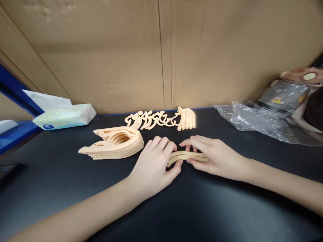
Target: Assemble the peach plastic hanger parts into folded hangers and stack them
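Observation:
A pair of curved beige hanger arms (pixel 185 155), lying one against the other, is between my two hands just above the black table. My left hand (pixel 157 161) grips their left end, its thumb below and its fingers above. Around the right end closes my right hand (pixel 214 156), the thumb along the near side and the fingers over the far side. Left of my left hand lies a neat stack of folded beige hangers (pixel 118 144). Behind my hands are a row of loose beige hanger hooks (pixel 151 119) and a group of several more hanger arms (pixel 186 118).
A tissue pack (pixel 65 116) sits at the back left beside a blue frame (pixel 19 89). Crumpled clear plastic bags (pixel 254 121) and a cup with a brown lid (pixel 285 89) are at the right. A cardboard wall (pixel 113 57) borders the black table (pixel 191 215).

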